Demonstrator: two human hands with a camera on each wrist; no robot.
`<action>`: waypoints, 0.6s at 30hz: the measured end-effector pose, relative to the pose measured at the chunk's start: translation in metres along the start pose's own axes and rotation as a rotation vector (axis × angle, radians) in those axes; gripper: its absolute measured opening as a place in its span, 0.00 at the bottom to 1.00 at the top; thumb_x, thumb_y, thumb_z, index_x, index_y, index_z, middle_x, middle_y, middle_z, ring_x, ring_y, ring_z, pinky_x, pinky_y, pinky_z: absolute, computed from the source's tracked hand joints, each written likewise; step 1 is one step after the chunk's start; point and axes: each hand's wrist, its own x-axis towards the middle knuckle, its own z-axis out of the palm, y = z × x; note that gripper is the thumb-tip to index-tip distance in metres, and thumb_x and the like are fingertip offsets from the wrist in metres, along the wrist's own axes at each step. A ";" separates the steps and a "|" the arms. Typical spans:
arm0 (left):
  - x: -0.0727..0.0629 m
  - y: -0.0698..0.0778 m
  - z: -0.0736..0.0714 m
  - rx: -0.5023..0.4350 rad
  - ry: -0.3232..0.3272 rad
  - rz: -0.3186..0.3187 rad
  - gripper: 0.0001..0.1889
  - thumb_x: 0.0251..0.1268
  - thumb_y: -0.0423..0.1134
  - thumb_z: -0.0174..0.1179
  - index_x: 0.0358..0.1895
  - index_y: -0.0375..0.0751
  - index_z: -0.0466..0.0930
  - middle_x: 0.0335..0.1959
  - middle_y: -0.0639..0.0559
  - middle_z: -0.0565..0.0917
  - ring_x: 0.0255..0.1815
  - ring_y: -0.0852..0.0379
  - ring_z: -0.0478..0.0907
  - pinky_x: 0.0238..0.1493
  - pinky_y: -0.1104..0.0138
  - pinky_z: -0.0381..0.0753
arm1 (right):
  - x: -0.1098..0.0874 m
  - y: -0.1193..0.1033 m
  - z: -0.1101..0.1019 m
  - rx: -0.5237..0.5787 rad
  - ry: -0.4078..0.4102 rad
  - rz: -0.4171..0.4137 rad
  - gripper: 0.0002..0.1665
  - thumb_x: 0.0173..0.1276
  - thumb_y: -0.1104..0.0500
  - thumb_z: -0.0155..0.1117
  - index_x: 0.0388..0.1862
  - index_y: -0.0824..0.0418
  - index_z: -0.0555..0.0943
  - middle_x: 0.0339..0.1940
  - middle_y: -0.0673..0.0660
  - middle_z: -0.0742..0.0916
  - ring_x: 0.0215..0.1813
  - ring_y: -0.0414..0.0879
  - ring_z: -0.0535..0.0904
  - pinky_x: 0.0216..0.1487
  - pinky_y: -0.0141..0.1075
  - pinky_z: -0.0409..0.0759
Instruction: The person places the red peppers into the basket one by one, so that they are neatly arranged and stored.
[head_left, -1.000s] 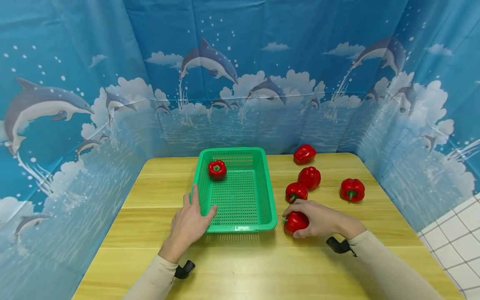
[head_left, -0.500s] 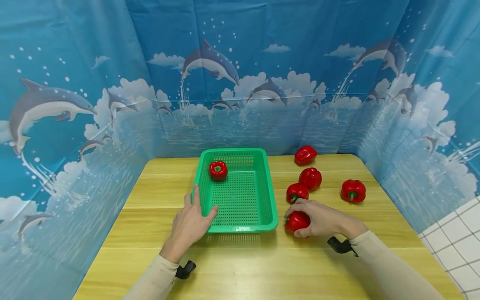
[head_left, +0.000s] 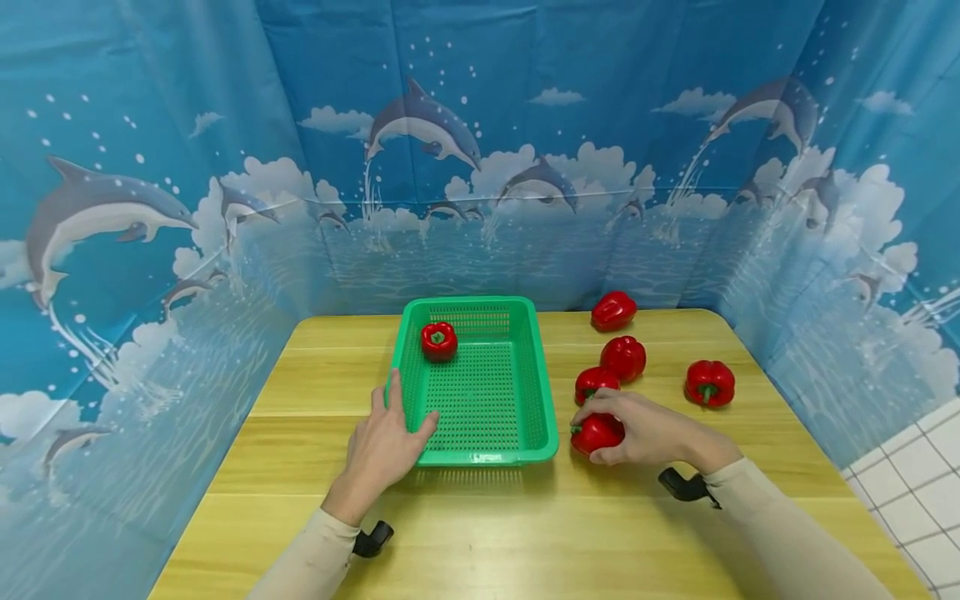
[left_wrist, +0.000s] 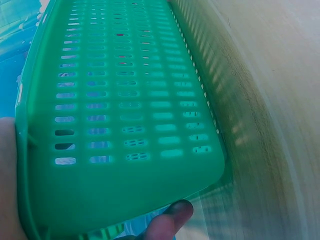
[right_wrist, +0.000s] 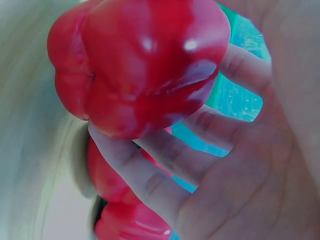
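Note:
My right hand [head_left: 660, 429] grips a red bell pepper [head_left: 601, 434] just right of the green basket [head_left: 487, 457]. Its thumb is on the near side and its fingers on the far side; the green stem points left. Close up in the right wrist view, the pepper [right_wrist: 145, 60] rests against several fingers. My left hand [head_left: 381, 450] holds the basket's near left corner, thumb over the rim. Fingertips [left_wrist: 172, 217] show beyond the slotted wall in the left wrist view. One red bell pepper [head_left: 438, 342] stands inside the basket, at its far left.
Behind the held pepper, a bell pepper [head_left: 596, 382] touches another bell pepper [head_left: 623, 358]. One bell pepper [head_left: 613, 311] lies at the table's far edge, another [head_left: 709, 383] farther right. A dolphin-print curtain [head_left: 480, 233] surrounds the wooden table [head_left: 465, 533].
The gripped pepper has risen slightly with my right hand, its stem now turned more to the left. My left hand and the basket have kept their places.

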 end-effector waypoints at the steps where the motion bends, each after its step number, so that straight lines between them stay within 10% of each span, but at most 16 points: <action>1: 0.000 0.000 0.000 0.002 0.000 -0.001 0.58 0.86 0.69 0.61 0.99 0.40 0.41 0.89 0.26 0.66 0.16 0.53 0.67 0.18 0.62 0.68 | 0.000 0.000 -0.001 0.004 0.004 -0.001 0.29 0.71 0.43 0.88 0.68 0.44 0.90 0.71 0.55 0.89 0.69 0.54 0.85 0.65 0.46 0.91; 18: 0.001 0.000 0.000 0.005 -0.006 0.002 0.59 0.86 0.69 0.61 0.99 0.39 0.40 0.88 0.24 0.66 0.17 0.53 0.67 0.18 0.62 0.68 | -0.003 0.000 -0.013 0.052 0.035 -0.019 0.29 0.72 0.44 0.88 0.69 0.44 0.92 0.68 0.50 0.89 0.69 0.53 0.85 0.63 0.41 0.91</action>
